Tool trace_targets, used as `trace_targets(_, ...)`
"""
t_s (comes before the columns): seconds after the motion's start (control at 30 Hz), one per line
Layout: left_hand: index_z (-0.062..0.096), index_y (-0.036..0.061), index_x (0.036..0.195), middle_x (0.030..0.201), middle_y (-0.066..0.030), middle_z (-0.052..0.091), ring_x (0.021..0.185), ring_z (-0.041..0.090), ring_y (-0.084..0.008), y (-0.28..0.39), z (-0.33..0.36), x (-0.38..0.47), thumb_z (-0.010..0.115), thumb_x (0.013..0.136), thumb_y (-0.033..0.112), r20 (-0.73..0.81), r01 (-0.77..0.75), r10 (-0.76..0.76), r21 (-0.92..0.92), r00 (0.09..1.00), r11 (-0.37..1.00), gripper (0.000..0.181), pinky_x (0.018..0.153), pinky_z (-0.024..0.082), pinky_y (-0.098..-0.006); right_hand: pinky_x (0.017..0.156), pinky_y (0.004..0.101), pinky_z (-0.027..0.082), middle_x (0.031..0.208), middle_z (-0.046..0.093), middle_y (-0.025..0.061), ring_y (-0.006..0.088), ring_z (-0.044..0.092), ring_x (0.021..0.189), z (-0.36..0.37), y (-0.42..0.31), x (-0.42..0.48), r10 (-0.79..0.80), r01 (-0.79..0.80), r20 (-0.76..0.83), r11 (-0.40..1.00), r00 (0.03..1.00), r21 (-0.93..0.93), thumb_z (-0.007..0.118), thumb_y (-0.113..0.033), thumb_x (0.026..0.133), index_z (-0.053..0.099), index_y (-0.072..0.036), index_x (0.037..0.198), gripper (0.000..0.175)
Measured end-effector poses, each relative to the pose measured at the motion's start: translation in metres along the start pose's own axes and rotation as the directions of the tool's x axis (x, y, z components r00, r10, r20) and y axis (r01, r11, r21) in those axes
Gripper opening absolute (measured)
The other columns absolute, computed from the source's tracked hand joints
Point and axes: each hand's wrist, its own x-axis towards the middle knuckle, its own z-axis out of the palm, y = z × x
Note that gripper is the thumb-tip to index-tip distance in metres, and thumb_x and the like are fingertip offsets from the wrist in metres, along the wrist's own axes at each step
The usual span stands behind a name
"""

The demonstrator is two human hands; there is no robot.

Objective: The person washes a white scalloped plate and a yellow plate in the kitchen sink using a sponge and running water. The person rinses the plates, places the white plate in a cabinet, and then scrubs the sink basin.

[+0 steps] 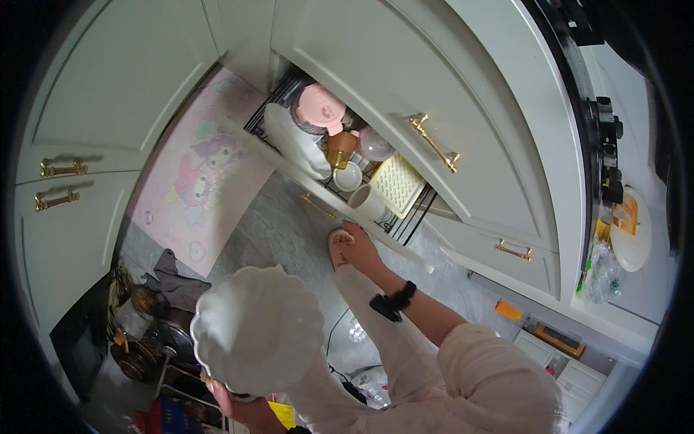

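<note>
My left hand [225,399] holds a large white bowl with a scalloped rim [260,331] by its lower edge. At the outer side of the pulled-out drawer's front panel [374,228] is my right hand [360,247], its fingertips at the panel; whether they grip it cannot be seen. A black band is on that wrist. Inside the drawer's wire rack stand a pink lidded container [321,107], a white dish [298,141], an amber cup [341,149], a clear round container [374,144], a small white bowl [347,176], a white cup [367,202] and a cream slotted tray [397,184].
Cabinet doors with a brass handle [434,142] rise beside the drawer. A pink cartoon mat [200,179] and a dark cloth [176,282] lie on the floor. Pots [138,358] stand at lower left. Stove knobs [610,146] and a white plate [631,244] are at right.
</note>
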Motion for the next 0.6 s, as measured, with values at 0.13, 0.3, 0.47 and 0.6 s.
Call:
trace_targets(0.13, 0.054, 0.0057, 0.125, 0.117, -0.0061, 0.059, 0.114, 0.055, -0.0193, -0.006, 0.023, 0.001, 0.043, 0.099, 0.035, 0.165, -0.267, 0.232, 0.236, 0.959, 0.934, 0.041, 0.096, 0.045, -0.0356, 0.093, 0.0371, 0.047, 0.134, 0.053, 0.0126, 0.0219, 0.054, 0.114, -0.017, -0.01, -0.038, 0.13, -0.215, 0.255, 0.915, 0.958, 0.341, 0.054, -0.036, 0.096, 0.048, -0.005, 0.135, 0.049)
trace_targets(0.3, 0.053, 0.0011, 0.12, 0.111, -0.0075, 0.058, 0.101, 0.057, -0.0181, -0.012, 0.057, 0.006, 0.054, 0.094, 0.026, 0.47, -0.601, 0.404, 0.422, 0.785, 0.679, 0.036, 0.087, 0.047, -0.0325, 0.097, 0.0424, 0.046, 0.139, 0.049, 0.0086, 0.021, 0.047, 0.122, -0.047, -0.036, -0.065, 0.196, -0.501, 0.468, 0.478, 0.862, 0.721, 0.045, -0.046, 0.1, 0.043, -0.009, 0.141, 0.055)
trace_targets(0.47, 0.053, 0.0031, 0.101, 0.098, -0.0021, 0.051, 0.092, 0.05, -0.0126, -0.041, 0.109, -0.004, 0.051, 0.097, 0.017, 0.391, -0.121, 0.088, 0.06, 0.916, 0.991, 0.014, 0.082, 0.043, -0.0265, 0.075, 0.043, 0.059, 0.135, 0.05, 0.0089, 0.0252, 0.062, 0.108, -0.084, -0.06, -0.117, 0.115, -0.617, 0.654, 0.485, 0.748, 0.62, 0.056, -0.033, 0.097, 0.027, -0.015, 0.148, 0.061)
trace_targets(0.6, 0.053, 0.0019, 0.105, 0.096, -0.003, 0.051, 0.091, 0.05, -0.0135, -0.074, 0.144, -0.009, 0.058, 0.093, 0.012, 0.492, 0.272, -0.174, -0.135, 0.853, 0.953, 0.016, 0.081, 0.043, -0.0263, 0.072, 0.0402, 0.06, 0.126, 0.056, 0.0076, 0.0238, 0.063, 0.104, -0.085, -0.042, -0.125, 0.445, -0.555, 0.349, 0.515, 0.825, 0.654, 0.064, -0.015, 0.089, 0.037, -0.011, 0.14, 0.057)
